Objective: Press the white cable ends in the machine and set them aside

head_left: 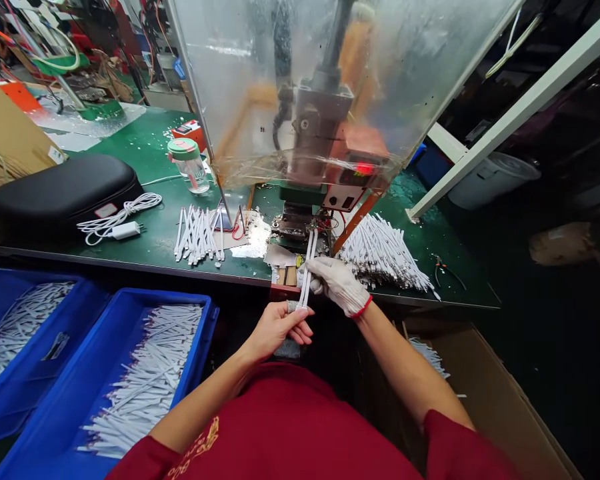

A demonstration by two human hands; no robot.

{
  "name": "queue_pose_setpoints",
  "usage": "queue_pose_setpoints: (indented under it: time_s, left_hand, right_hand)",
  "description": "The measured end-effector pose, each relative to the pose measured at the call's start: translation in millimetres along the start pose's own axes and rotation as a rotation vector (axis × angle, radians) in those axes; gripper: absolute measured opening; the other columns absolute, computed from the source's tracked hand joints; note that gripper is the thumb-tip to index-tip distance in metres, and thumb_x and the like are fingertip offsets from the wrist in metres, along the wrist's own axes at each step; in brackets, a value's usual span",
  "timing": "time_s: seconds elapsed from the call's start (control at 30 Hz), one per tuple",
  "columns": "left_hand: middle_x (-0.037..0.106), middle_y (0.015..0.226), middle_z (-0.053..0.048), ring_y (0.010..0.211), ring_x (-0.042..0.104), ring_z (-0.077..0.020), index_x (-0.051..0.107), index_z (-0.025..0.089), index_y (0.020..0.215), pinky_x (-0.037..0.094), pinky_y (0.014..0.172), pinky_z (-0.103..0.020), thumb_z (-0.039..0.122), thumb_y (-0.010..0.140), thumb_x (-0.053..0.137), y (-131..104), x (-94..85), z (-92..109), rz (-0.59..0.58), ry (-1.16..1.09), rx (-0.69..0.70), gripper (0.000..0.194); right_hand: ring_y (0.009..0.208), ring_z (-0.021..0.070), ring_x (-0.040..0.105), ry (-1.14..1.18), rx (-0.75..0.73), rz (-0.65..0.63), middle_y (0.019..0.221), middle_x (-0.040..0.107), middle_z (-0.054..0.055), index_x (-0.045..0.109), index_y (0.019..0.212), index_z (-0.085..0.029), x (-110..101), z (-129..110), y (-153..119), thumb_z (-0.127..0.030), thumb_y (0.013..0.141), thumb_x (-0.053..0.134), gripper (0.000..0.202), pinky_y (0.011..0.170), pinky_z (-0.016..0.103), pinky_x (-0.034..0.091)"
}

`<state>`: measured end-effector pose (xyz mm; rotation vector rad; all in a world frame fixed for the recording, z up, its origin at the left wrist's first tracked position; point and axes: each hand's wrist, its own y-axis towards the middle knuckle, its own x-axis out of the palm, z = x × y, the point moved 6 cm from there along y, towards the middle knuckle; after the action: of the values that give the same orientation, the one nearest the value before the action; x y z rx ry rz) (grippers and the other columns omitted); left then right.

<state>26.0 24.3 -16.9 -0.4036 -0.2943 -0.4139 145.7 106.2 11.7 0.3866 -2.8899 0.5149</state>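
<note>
My left hand, bare with a grey wrap on one finger, pinches the near end of a short white cable. Its two strands run side by side up to the metal tooling of a bench machine. My right hand, in a white knitted glove with a red cuff, is closed around the strands higher up, just in front of the tooling. The far end of the cable is at the tooling, too small to make out. Behind the right hand lies a large pile of white cables.
A cloudy plastic guard hangs before the machine. Left on the green bench are a smaller cable bundle, a jar and a black case. A blue bin holds many cables. Pliers lie right, above a cardboard box.
</note>
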Motion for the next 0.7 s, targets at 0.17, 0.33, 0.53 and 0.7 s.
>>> queue_pose_setpoints:
  time_s: [0.17, 0.33, 0.53, 0.7]
  left_hand:
    - [0.069, 0.063, -0.007, 0.054, 0.068, -0.0168, 0.068, 0.006, 0.096, 0.051, 0.049, -0.020, 0.051, 0.076, 0.070, 3, -12.6, 6, 0.119, -0.045, 0.027, 0.049]
    - [0.069, 0.060, -0.008, 0.051, 0.067, -0.0171, 0.067, 0.007, 0.086, 0.049, 0.046, -0.020, 0.055, 0.076, 0.068, 10, -18.3, 1, 0.105, -0.021, -0.044, 0.049]
    - [0.068, 0.056, -0.010, 0.047, 0.066, -0.0167, 0.066, 0.008, 0.076, 0.046, 0.042, -0.019, 0.060, 0.078, 0.062, 15, -21.4, -3, 0.048, 0.037, -0.098, 0.052]
    - [0.068, 0.056, -0.009, 0.046, 0.065, -0.0163, 0.066, 0.008, 0.075, 0.046, 0.042, -0.019, 0.059, 0.076, 0.064, 17, -23.0, 0, 0.047, 0.044, -0.101, 0.052]
  right_hand:
    - [0.039, 0.0054, 0.040, 0.115, 0.048, -0.020, 0.051, 0.052, -0.003, 0.058, 0.071, -0.014, 11, 12, 29, -0.045, 0.071, 0.075, 0.035, 0.038, 0.018, 0.032]
    - [0.041, 0.0090, 0.047, 0.151, 0.088, 0.010, 0.050, 0.056, -0.001, 0.062, 0.076, -0.014, 14, 24, 42, -0.044, 0.069, 0.076, 0.034, 0.041, 0.021, 0.040]
    - [0.044, 0.0105, 0.050, 0.157, 0.109, 0.028, 0.054, 0.059, 0.001, 0.064, 0.080, -0.013, 14, 30, 46, -0.045, 0.070, 0.074, 0.035, 0.043, 0.023, 0.043]
    - [0.040, 0.0086, 0.045, 0.154, 0.110, 0.040, 0.049, 0.053, -0.002, 0.060, 0.075, -0.015, 12, 30, 48, -0.043, 0.071, 0.073, 0.032, 0.040, 0.021, 0.039]
